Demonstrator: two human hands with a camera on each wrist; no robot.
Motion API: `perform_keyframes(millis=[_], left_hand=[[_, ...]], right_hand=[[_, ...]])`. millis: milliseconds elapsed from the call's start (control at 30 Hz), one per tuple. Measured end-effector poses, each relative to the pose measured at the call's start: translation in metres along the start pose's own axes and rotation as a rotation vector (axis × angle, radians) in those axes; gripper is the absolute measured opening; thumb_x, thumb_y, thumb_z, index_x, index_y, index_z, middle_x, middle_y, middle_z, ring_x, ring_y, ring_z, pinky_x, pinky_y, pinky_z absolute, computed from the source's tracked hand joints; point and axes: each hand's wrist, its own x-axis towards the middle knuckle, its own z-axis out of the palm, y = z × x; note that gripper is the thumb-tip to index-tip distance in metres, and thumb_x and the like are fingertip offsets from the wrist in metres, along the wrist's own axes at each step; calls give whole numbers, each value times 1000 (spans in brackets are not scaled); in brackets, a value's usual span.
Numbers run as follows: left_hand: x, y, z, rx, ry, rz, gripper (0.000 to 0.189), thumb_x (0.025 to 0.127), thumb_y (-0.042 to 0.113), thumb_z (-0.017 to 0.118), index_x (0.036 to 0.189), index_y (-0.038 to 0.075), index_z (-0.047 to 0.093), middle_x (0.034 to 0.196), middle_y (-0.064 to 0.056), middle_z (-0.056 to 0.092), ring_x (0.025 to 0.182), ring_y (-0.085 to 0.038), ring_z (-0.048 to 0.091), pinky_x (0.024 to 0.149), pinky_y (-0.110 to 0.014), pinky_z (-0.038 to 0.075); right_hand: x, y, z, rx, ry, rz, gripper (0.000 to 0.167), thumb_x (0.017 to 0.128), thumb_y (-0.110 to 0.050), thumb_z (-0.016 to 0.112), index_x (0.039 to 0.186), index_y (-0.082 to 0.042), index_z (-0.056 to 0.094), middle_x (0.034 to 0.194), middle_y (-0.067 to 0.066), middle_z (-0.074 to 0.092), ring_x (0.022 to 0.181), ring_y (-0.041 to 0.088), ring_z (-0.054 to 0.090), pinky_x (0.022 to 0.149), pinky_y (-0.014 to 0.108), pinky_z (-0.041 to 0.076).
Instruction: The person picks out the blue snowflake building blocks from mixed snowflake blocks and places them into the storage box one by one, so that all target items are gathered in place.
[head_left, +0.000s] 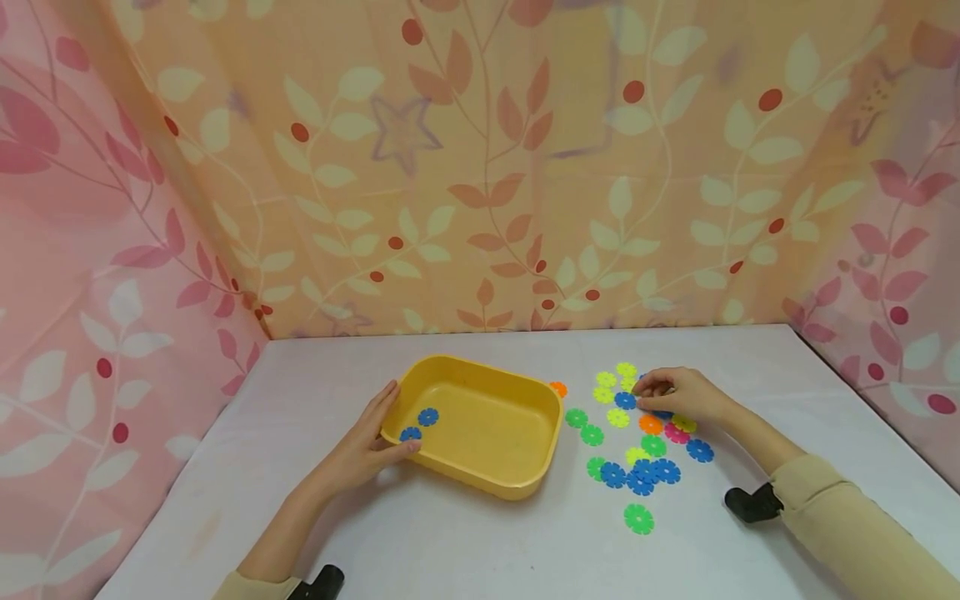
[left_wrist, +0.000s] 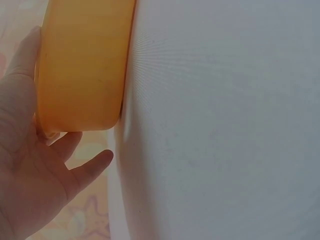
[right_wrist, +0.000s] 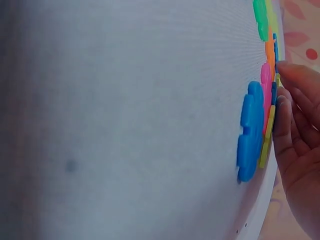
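A yellow plastic basin (head_left: 480, 425) stands left of centre on the table. My left hand (head_left: 363, 446) holds its left corner, thumb at the near rim and fingers along the outer side; the left wrist view shows the basin wall (left_wrist: 85, 65) beside the palm. Two blue snowflake discs (head_left: 428, 417) lie inside. My right hand (head_left: 686, 395) is low over scattered discs, its fingers bent and its fingertips at the edge of a blue snowflake disc (head_left: 626, 401). Whether they pinch it cannot be made out. In the right wrist view a larger-looking blue disc (right_wrist: 251, 132) lies near the thumb.
Green (head_left: 639, 518), yellow, orange (head_left: 651, 424) and pink (head_left: 677, 433) discs lie right of the basin, some overlapping. Several blue discs (head_left: 642, 477) form a cluster nearer me. A flowered curtain (head_left: 487, 167) borders the white table (head_left: 480, 550) at the back and sides.
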Motion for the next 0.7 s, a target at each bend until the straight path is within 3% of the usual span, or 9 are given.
perform_keyframes(millis=[700], left_hand=[[0, -4, -1, 7, 0, -21, 99, 87, 42, 72, 157, 10, 11, 163, -4, 3, 147, -34, 11, 107, -55, 34]], right_hand=[[4, 7, 3, -14, 23, -85, 27, 88, -27, 74, 106, -8, 71, 87, 0, 62, 81, 20, 54, 69, 21, 49]])
